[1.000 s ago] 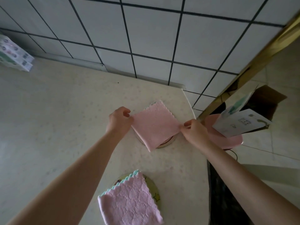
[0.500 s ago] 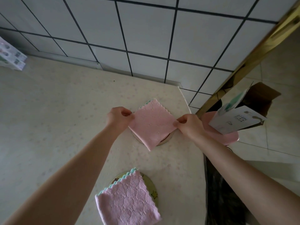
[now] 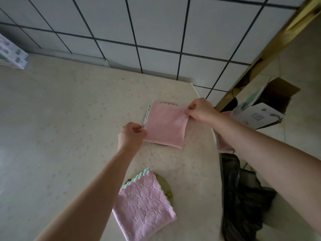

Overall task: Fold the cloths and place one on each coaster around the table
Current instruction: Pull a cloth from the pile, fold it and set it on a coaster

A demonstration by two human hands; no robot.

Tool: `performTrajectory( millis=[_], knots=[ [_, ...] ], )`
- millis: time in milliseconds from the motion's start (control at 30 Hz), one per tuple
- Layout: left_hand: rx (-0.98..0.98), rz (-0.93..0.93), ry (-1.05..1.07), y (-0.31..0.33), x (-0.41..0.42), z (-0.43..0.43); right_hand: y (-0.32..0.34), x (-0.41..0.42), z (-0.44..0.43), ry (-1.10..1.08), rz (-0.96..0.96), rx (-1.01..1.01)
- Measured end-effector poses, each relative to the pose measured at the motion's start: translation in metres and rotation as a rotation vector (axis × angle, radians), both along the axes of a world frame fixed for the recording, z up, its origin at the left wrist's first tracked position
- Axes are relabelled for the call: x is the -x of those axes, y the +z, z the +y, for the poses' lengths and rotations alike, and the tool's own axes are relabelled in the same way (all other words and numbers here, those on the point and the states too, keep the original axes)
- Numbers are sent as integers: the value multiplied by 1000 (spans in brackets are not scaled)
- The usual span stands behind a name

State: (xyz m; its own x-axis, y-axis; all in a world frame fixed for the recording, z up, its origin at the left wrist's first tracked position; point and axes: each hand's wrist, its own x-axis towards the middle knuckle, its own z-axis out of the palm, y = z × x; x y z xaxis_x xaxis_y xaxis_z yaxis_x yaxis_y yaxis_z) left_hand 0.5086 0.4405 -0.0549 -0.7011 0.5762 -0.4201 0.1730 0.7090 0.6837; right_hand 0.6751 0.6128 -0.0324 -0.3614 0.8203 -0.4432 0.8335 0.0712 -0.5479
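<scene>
A table (image 3: 60,119) stands against a tiled wall (image 3: 156,32) behind it. Near its right edge, the far cloth (image 3: 166,126) lies on the far coaster (image 3: 188,127), with the left grip (image 3: 131,136) at its near left corner and the right grip (image 3: 201,109) at its far right corner. In front, the near cloth (image 3: 144,206) lies on the near coaster (image 3: 164,185). Cartons (image 3: 12,54) sit far left; an open box (image 3: 260,112) and a bag (image 3: 243,197) are off the table's right side

far cloth (image 3: 165,125): pink, teal trim | near cloth (image 3: 142,206): lilac-pink (teal scalloped edge) | wall tiles (image 3: 156,23): white, dark grout
</scene>
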Motion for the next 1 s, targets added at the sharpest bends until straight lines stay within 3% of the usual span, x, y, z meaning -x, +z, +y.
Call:
performTrajectory(
  millis=[300,500,767,1000],
  knots=[
    [-15,163,-19,10,6,-49,6,-25,-47,-70,85,-96],
    [26,192,-68,15,-1,-129,13,-49,-143,19,108,54],
    [86,143,-108,13,-24,-189,-3,-67,-247,-10,40,161],
    [85,83,-70,16,-23,-198,-8,-64,-268,-22,26,143]
  ],
)
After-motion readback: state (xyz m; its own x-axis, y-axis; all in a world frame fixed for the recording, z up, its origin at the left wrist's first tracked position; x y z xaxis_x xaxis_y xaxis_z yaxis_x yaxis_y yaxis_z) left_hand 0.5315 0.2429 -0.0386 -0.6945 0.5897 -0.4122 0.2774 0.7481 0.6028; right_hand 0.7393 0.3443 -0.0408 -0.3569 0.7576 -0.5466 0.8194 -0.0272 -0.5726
